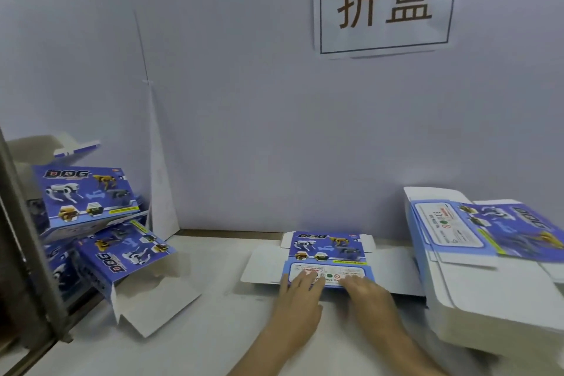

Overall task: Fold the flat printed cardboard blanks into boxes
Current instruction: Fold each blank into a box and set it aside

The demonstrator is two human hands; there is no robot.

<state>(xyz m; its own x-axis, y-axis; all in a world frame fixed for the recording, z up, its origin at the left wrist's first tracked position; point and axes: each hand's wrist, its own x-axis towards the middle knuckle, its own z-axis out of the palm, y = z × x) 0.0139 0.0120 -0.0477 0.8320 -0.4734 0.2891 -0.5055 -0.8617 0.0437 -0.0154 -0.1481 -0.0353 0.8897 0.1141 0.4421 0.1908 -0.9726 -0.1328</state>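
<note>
A flat blue cardboard blank [326, 249] printed with robot dogs lies on the table in the middle, its white side flaps spread left and right. My left hand [300, 293] presses flat on the near panel with the warning label. My right hand [363, 291] presses beside it on the same panel, fingers straight. A thick stack of flat blanks [476, 256] lies at the right, the top ones skewed. Folded boxes [88, 195] with open flaps are piled at the left.
A white table [213, 330] carries everything. A pale wall [244, 131] with a framed paper sign [386, 1] stands close behind. A metal post [27, 241] runs down the left edge. A white sheet [161, 192] leans on the wall.
</note>
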